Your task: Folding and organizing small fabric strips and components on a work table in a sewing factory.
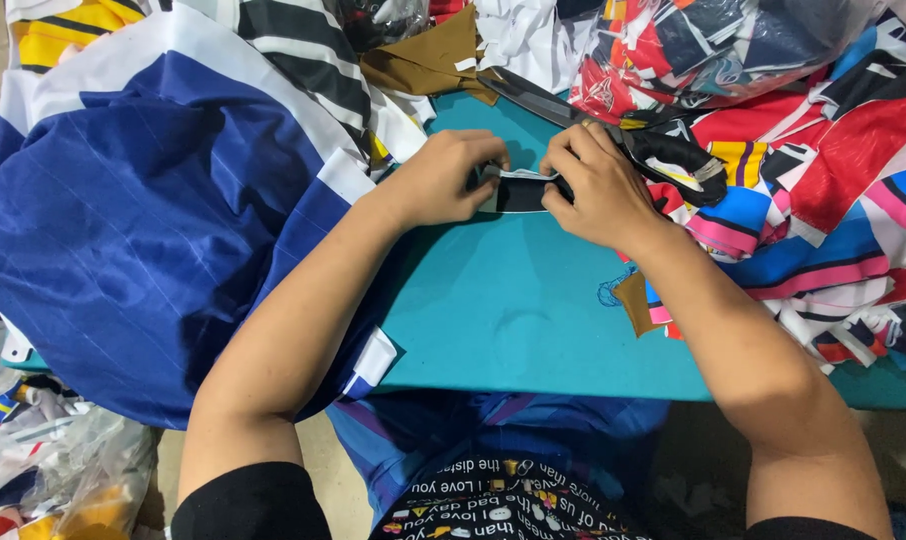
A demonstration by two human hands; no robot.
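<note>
- Left hand (441, 178) clenched on the left end of a small black fabric piece with white edging (521, 190), thumb and fingers pinching it.
- Right hand (598, 185) gripping the same piece at its right end, fingers curled over.
- Fabric piece held between both hands, just above the teal table (513, 310).
- Blue cloth with white trim (143, 220) heaped beside the left forearm.
- Multicoloured fabric pile (823, 190) near the right wrist.
- Dark scissors (533, 97) lying just beyond the hands.

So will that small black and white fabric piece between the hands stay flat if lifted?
Probably not: the fabric piece looks thin and floppy, pinned flat only by the left hand and right hand. It seems very light, likely sliding easily on the smooth teal table.
</note>
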